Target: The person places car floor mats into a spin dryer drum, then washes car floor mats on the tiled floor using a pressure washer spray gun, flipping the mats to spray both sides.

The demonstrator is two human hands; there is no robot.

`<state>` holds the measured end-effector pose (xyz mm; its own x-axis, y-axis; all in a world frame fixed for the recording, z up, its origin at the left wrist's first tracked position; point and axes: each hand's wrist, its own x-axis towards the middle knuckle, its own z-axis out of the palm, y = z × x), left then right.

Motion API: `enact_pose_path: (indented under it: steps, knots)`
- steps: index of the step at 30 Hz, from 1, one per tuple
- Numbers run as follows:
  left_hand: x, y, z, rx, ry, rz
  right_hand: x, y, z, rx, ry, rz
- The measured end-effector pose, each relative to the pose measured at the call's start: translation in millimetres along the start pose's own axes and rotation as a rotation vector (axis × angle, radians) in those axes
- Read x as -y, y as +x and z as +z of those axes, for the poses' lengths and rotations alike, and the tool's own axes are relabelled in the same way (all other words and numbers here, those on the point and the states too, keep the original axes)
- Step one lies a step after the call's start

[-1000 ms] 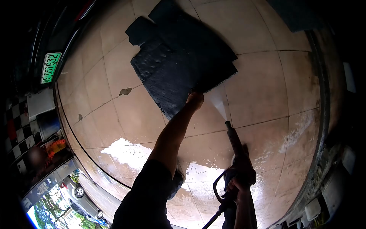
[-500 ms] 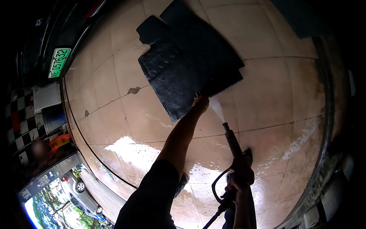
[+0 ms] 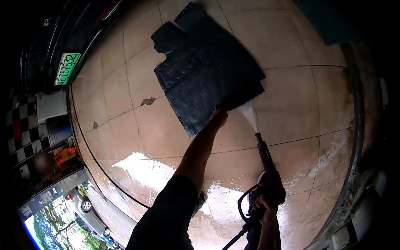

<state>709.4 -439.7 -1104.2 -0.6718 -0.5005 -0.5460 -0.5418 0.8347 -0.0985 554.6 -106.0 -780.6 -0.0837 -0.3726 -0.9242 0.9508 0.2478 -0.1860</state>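
Note:
My left hand [image 3: 218,115] is closed on the near edge of a black car floor mat [image 3: 204,68], which has notched corners and a wet, bumpy surface. Wrapped round the grip of a pressure washer gun [image 3: 266,162] is my right hand [image 3: 265,207]. White spray [image 3: 249,116] fans from its nozzle toward the mat's near right edge. The mat looks slightly raised at the edge I hold; how far it is off the floor I cannot tell.
Wet beige floor tiles [image 3: 287,100] surround the mat. A dark car with a green plate [image 3: 67,68] stands at the left. Another dark mat [image 3: 327,21] lies at the upper right. A thin black hose [image 3: 108,178] curves along the left floor; a drain channel [image 3: 357,125] runs at the right.
The spray gun has swung slightly to the right, and its jet now meets the mat's edge further right. My left hand keeps its hold; the mat has barely shifted in view.

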Motion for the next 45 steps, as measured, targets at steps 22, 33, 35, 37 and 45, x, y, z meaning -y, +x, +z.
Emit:
enact_pose_path:
  steps: [22, 33, 35, 37, 45]
  knots:
    - [366, -411, -289, -0.732, -0.864, -0.785, 64, -191, 194, 0.102, -0.542, -0.282]
    - [460, -876, -327, -0.960, -0.905, -1.111, -40, -220, 370, 0.354, -1.185, -0.198]
    - [466, -930, -312, -0.997, -0.893, -1.124, -67, -239, 413, 0.398, -1.282, -0.172]
    - [461, -956, -309, -1.104, -0.705, -1.143, -88, -256, 447, 0.455, -1.363, -0.166]
    - [458, -1000, -326, -0.892, -0.325, -1.135, -108, -263, 490, 0.542, -1.440, -0.311]
